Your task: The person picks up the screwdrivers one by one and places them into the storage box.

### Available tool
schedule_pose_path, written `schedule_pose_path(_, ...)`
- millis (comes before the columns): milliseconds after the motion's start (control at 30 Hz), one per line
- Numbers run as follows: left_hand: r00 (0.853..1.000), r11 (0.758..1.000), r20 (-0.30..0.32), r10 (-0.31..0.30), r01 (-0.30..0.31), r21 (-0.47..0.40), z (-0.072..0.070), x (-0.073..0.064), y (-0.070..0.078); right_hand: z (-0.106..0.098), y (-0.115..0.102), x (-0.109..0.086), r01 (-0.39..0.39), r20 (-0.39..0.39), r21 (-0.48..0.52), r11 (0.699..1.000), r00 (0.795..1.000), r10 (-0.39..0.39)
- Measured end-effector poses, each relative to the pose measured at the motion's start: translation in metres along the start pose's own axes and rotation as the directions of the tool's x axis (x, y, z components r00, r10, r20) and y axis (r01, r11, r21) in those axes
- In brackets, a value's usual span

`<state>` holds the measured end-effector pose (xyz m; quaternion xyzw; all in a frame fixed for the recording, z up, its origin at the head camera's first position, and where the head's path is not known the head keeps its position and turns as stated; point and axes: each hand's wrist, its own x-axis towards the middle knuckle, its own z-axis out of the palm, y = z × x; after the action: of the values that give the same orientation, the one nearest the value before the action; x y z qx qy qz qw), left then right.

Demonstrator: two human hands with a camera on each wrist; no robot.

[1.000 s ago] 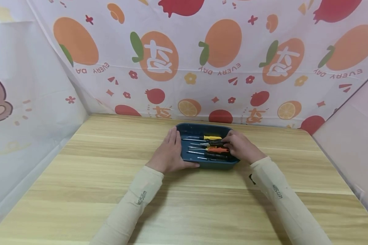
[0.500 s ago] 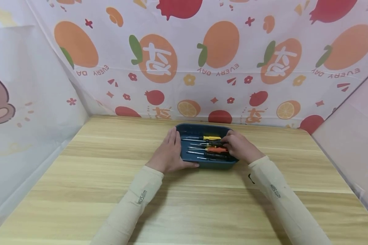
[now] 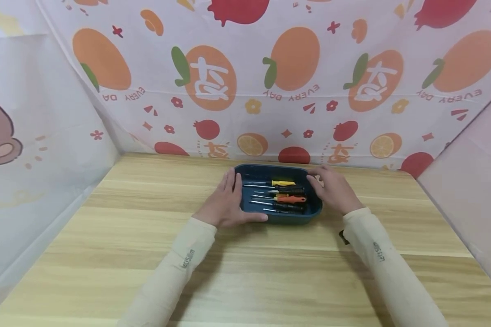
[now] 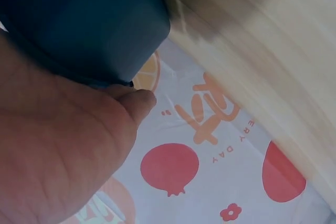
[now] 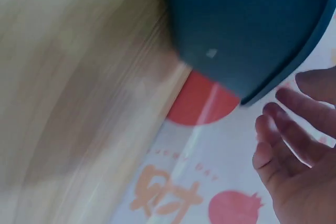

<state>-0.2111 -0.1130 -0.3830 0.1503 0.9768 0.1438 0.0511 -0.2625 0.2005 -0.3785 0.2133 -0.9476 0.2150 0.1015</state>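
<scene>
A dark blue plastic box [image 3: 290, 220] stands near the back of the wooden table. Several screwdrivers lie side by side in it, handles to the right: a yellow-handled one [image 3: 283, 183], an orange-handled one [image 3: 291, 199] and black-handled ones [image 3: 288, 207]. My left hand [image 3: 225, 204] holds the box's left end, fingers along the side and thumb along the front wall. At the right end is my right hand [image 3: 336, 190], fingers loosely bent and holding nothing. The right wrist view shows its fingers [image 5: 286, 153] spread beside the box's rim, apart from it.
The wooden tabletop [image 3: 262, 281] stretches in front of the box. Behind it hangs a white cloth [image 3: 245, 118] printed with fruit, and another cloth [image 3: 45, 136] hangs on the left. A small black item [image 3: 343, 237] shows by the right cuff.
My right hand has let go of the black screwdriver handle and moved right, out of the box to its right rim. The left hand stays at the left end.
</scene>
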Motion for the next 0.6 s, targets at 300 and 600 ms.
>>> schedule_pose_path(300,0.986,0.998,-0.165,0.033,-0.022,0.067,-0.007,0.018,-0.019,-0.004,0.033,-0.008,-0.071,-0.005,-0.249,0.966,0.997,0.072)
schedule_pose_path(600,0.952,0.980,-0.307,-0.008,0.069,0.187,-0.013,0.043,-0.052,-0.006,0.042,-0.022,-0.169,0.070,-0.258,0.951,0.979,0.193)
